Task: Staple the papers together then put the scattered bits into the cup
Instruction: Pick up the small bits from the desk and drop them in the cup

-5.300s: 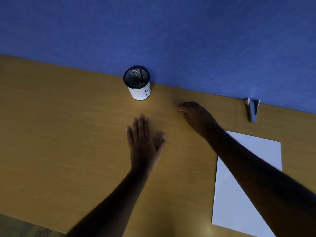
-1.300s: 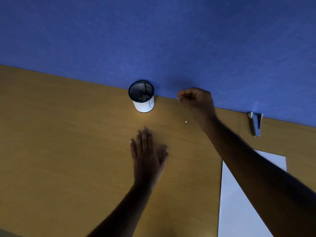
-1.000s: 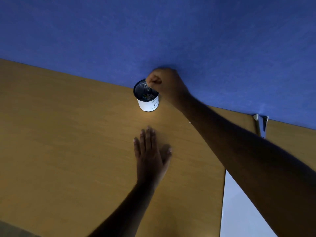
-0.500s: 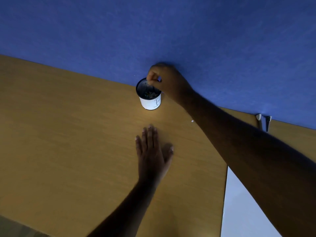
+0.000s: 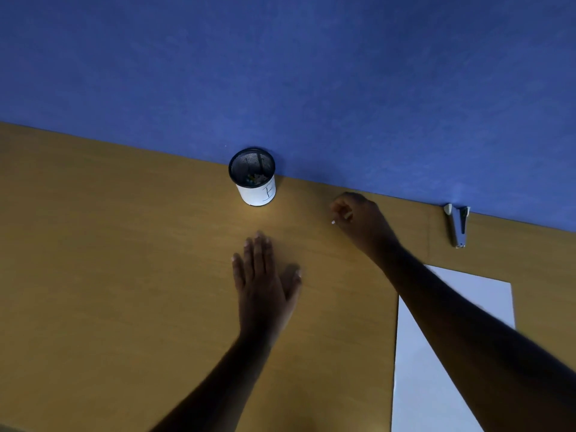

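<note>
A black mesh cup wrapped in white paper stands at the desk's back edge, with small coloured bits inside. My right hand is down on the desk to the right of the cup, fingers curled and pinched at a tiny white bit at the fingertips. My left hand lies flat on the desk in front of the cup, fingers together, holding nothing. White papers lie at the right, partly under my right forearm. A grey stapler rests by the wall at the far right.
The wooden desk ends at a blue wall just behind the cup and stapler. A seam in the desk runs near the papers' left edge.
My right hand has left the cup's rim and come down to the right onto the desk, closing on the white bit. The left hand has stayed flat.
</note>
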A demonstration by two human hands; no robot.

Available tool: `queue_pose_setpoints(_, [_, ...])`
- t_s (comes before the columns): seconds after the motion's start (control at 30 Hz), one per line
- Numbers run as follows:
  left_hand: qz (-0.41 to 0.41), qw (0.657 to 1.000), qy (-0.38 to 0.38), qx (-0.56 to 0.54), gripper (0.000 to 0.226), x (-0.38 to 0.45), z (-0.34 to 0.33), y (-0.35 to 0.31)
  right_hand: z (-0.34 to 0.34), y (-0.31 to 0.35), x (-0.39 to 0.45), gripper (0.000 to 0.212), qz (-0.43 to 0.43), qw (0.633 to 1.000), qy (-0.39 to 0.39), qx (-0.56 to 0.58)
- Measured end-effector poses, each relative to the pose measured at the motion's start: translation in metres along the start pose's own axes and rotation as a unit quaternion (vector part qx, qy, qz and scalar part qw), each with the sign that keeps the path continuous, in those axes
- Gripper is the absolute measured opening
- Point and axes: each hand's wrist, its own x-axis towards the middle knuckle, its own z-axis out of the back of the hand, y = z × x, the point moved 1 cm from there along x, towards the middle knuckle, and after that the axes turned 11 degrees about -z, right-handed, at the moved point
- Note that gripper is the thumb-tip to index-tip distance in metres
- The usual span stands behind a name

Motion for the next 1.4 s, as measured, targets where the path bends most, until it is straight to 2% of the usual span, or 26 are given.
queue_pose_setpoints(0.47, [0.001,1.0,0.007,0.005,0.089,0.0,0.0,0.0,-0.013,-0.004,-0.013,0.01,-0.045,0.998,-0.017,-0.029])
queue_pose_setpoints(0.7, [0.0,1.0,0.011,0.01,0.09,0.0,-0.001,0.001,-0.017,-0.002,-0.011,0.018,-0.004,0.993,0.01,-0.121])
queue_pose_setpoints(0.83, [0.001,1.0,0.014,0.007,0.091,0.0,-0.001,0.001,-0.018,-0.006,-0.008,0.017,-0.025,0.997,0.017,-0.068])
queue_pose_setpoints(1.03, [0.003,1.0,0.019,0.005,0.091,-0.001,-0.002,0.002,0.004,0.015,0.013,0.016,-0.062,0.989,-0.056,0.121])
queue_pose_setpoints(1.13, [0.002,1.0,0.017,0.007,0.091,0.0,-0.001,0.001,0.01,0.052,0.034,0.018,-0.025,0.989,-0.051,0.136])
queue_pose_setpoints(1.23, [0.002,1.0,0.01,0.005,0.09,-0.001,0.0,0.0,0.006,0.096,0.051,0.017,0.056,0.99,-0.041,0.12])
queue_pose_setpoints(1.33, [0.002,1.0,0.007,0.002,0.09,0.0,-0.001,0.0,-0.005,0.132,0.062,0.016,0.146,0.987,-0.012,0.068])
queue_pose_setpoints(1.4, [0.002,1.0,0.009,0.001,0.09,0.0,0.0,0.0,-0.016,0.141,0.07,0.016,0.148,0.988,0.024,0.025])
